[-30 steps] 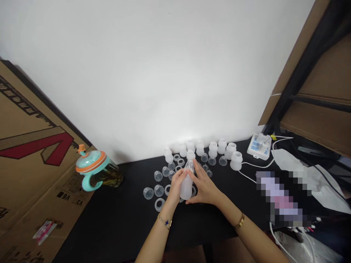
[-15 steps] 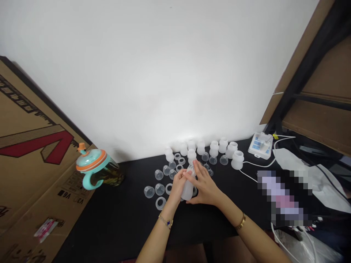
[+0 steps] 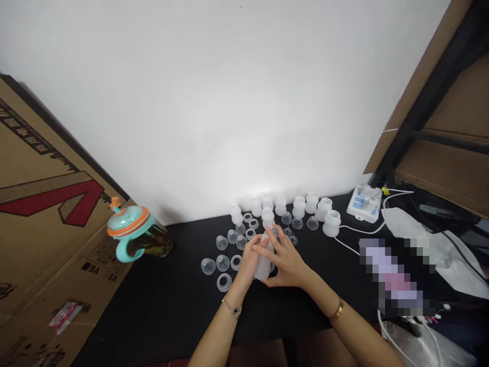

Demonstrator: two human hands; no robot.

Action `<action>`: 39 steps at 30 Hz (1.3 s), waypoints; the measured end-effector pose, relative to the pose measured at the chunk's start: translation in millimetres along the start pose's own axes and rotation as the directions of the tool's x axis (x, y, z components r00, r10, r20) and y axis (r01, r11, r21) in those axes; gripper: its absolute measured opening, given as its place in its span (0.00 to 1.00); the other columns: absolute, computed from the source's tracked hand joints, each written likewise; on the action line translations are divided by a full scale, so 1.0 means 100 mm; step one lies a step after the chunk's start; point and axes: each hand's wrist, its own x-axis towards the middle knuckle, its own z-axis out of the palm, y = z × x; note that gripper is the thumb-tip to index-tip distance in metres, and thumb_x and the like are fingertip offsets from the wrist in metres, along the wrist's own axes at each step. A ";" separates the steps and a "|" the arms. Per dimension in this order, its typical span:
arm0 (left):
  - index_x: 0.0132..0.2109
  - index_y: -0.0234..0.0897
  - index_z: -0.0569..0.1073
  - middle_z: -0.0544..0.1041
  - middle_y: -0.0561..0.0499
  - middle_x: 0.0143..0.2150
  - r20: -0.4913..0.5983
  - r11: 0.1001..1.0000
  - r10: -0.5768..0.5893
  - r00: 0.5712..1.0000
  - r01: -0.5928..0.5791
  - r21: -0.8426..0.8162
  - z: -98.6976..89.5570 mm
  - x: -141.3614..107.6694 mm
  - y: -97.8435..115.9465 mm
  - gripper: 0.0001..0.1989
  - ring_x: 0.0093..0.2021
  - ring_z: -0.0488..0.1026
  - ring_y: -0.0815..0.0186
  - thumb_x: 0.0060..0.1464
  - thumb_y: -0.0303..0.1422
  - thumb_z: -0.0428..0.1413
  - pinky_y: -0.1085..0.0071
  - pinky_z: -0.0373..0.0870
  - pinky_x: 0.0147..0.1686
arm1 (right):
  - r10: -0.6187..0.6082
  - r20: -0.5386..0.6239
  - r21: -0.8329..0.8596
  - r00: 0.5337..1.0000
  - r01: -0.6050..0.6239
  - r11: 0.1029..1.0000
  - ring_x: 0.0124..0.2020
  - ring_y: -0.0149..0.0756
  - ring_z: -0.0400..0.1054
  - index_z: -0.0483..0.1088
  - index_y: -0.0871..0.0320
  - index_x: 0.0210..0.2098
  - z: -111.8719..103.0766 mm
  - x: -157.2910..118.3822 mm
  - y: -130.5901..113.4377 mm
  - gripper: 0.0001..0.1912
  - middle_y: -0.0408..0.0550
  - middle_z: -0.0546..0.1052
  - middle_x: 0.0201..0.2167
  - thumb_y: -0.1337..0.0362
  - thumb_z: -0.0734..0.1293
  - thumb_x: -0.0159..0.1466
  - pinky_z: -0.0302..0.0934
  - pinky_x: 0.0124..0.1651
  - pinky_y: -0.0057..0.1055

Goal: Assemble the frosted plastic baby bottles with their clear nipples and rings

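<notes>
A translucent white bottle (image 3: pixel 263 266) is held tilted between my two hands, above the black table (image 3: pixel 171 300). My left hand (image 3: pixel 250 257) wraps round its left side and upper part. From the right, my right hand (image 3: pixel 286 257) grips it, with fingers at the upper end and the thumb near the base. Behind the hands stand several open white bottles (image 3: pixel 299 207). To the left lie clear domed caps (image 3: pixel 208 266) and translucent rings (image 3: pixel 224 282). More clear caps (image 3: pixel 312 223) lie near the bottles on the right.
A teal and orange lidded jug (image 3: pixel 139 234) stands at the left by a large cardboard box (image 3: pixel 49 244). On the right are a white power strip (image 3: pixel 363 204), white cables, a pixelated object (image 3: pixel 395 278) and crumpled white sheets (image 3: pixel 456 260). A white wall rises behind.
The bottle and my hands have barely shifted, and the fingers at the bottle's upper end have moved slightly. The whole view has moved a little.
</notes>
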 end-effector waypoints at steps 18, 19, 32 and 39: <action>0.36 0.33 0.77 0.76 0.50 0.29 -0.062 0.996 -0.004 0.998 -0.002 -0.092 -0.04 0.00 -0.03 0.18 0.29 0.71 0.66 0.52 0.47 0.63 0.72 0.67 0.30 | 0.009 -0.026 0.040 1.000 -0.007 0.999 0.72 0.71 0.33 0.44 0.54 0.73 0.02 0.00 0.00 0.60 0.61 0.28 0.74 0.45 0.75 0.51 0.46 0.65 0.64; 0.36 0.33 0.77 0.76 0.50 0.29 -0.064 0.990 -0.037 0.997 0.029 -0.135 -0.04 0.00 -0.03 0.19 0.28 0.72 0.65 0.51 0.48 0.63 0.71 0.68 0.29 | 0.024 -0.050 0.060 0.998 -0.021 0.998 0.72 0.70 0.31 0.40 0.56 0.74 0.03 0.00 0.01 0.63 0.63 0.26 0.74 0.41 0.75 0.51 0.45 0.66 0.64; 0.43 0.33 0.78 0.77 0.46 0.22 0.075 0.925 -0.278 0.958 0.288 -0.249 -0.08 0.03 -0.10 0.31 0.23 0.74 0.60 0.52 0.59 0.55 0.66 0.70 0.25 | 0.081 0.033 0.247 0.996 -0.087 0.965 0.72 0.68 0.27 0.27 0.57 0.74 0.01 -0.01 0.06 0.79 0.67 0.20 0.72 0.34 0.77 0.41 0.44 0.68 0.58; 0.41 0.34 0.77 0.75 0.48 0.20 0.115 0.911 -0.316 0.942 0.335 -0.240 -0.10 -0.01 -0.05 0.31 0.19 0.70 0.63 0.48 0.60 0.58 0.67 0.66 0.21 | 0.063 -0.021 0.291 0.998 -0.055 0.955 0.73 0.67 0.29 0.29 0.54 0.74 0.02 0.00 0.01 0.76 0.63 0.20 0.73 0.39 0.79 0.43 0.44 0.69 0.57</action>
